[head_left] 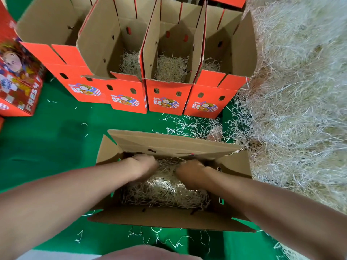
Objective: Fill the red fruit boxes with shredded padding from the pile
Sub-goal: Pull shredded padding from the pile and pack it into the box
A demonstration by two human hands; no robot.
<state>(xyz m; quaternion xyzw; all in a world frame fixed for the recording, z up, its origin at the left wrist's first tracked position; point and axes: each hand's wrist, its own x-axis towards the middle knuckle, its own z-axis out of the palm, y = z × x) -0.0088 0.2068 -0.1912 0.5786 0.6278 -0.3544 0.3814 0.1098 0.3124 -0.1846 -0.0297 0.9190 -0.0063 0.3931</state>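
Hands both sunk in shredded padding (165, 192) inside near box (169, 220): left hand (142, 166) & right hand (189, 171), fingers buried, so can't tell either grip. Right of box lies the pile (300, 91). Best spread shred evenly into corners w/o crushing it flat.

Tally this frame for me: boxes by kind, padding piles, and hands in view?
Open boxes in the far row: 4
Near open box: 1
Printed box at the left edge: 1
Padding pile: 1
Hands: 2 (left hand, right hand)
Total: 9
Red cardboard at the top edge not counted.
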